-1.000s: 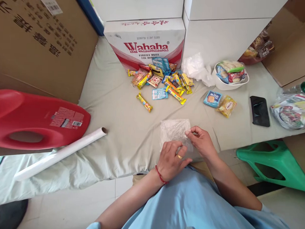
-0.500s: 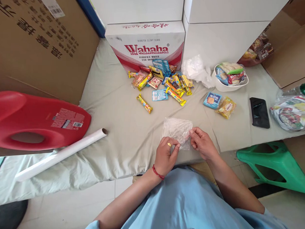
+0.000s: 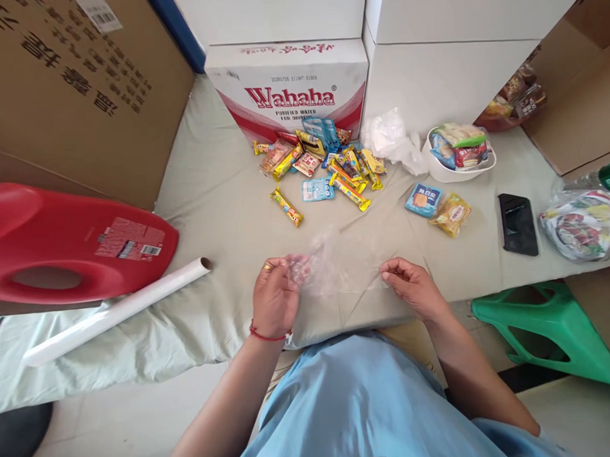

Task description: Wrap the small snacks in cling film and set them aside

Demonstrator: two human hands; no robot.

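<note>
A clear plastic bag (image 3: 334, 266) is stretched out between my two hands, just over the cloth-covered table. My left hand (image 3: 277, 291), with a gold ring and a red cord at the wrist, is closed on the crumpled left part of the bag. Opposite it, my right hand (image 3: 410, 282) pinches the bag's right edge between thumb and fingertips. Beyond the bag lies a single yellow-wrapped snack stick (image 3: 286, 207). Behind that is a loose pile of wrapped snacks (image 3: 332, 159), with a light-blue packet (image 3: 318, 189) at its front.
A Wahaha water carton (image 3: 290, 88) stands behind the pile. To its right are a crumpled white bag (image 3: 388, 135), a white bowl of snacks (image 3: 460, 172), two packets and a phone (image 3: 518, 224). A red jug (image 3: 74, 247) and white tube (image 3: 122, 312) lie left; a green stool (image 3: 546, 330) stands right.
My left hand has moved left, pulling its side of the plastic bag with it, so the bag is now spread wider. My right hand has stayed nearly in place.
</note>
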